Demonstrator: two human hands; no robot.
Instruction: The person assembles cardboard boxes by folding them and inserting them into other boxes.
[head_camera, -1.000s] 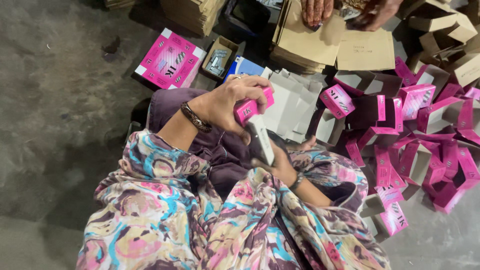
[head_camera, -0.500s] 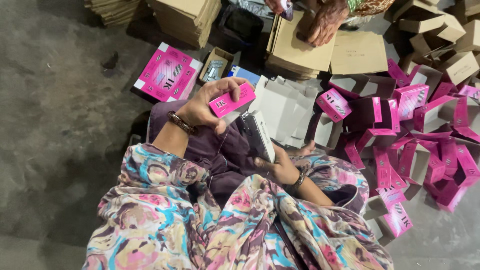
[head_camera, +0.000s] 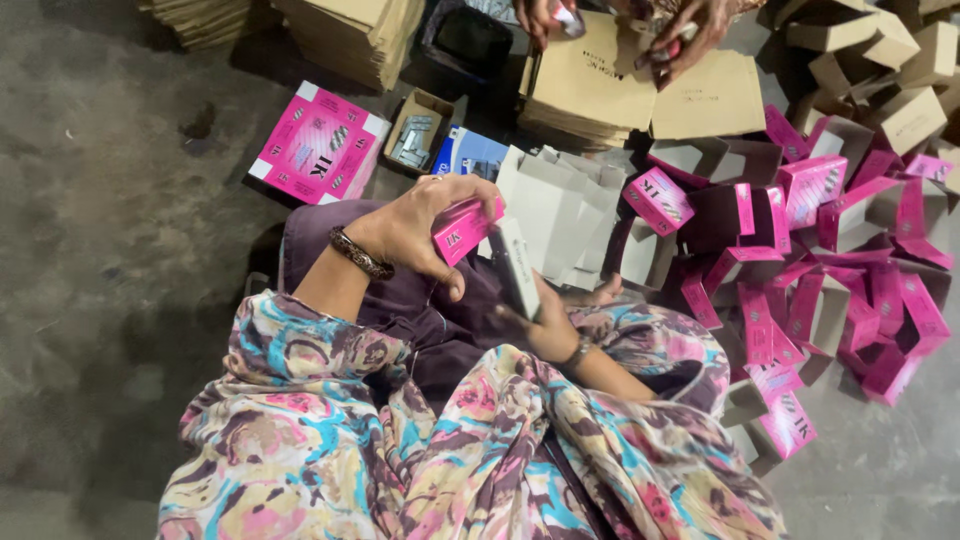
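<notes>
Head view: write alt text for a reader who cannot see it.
Seen from above, a seated person's left hand holds a small pink box while the right hand holds a slim grey item beside it. A heap of pink cartons lies at their right, and another person's hands work over brown cardboard sheets.

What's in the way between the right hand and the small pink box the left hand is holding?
Nothing visible. The left hand grips the small pink box with its open end toward the right hand, which holds a flat grey piece angled up beside it. Only a short open gap over the lap separates them.
</notes>
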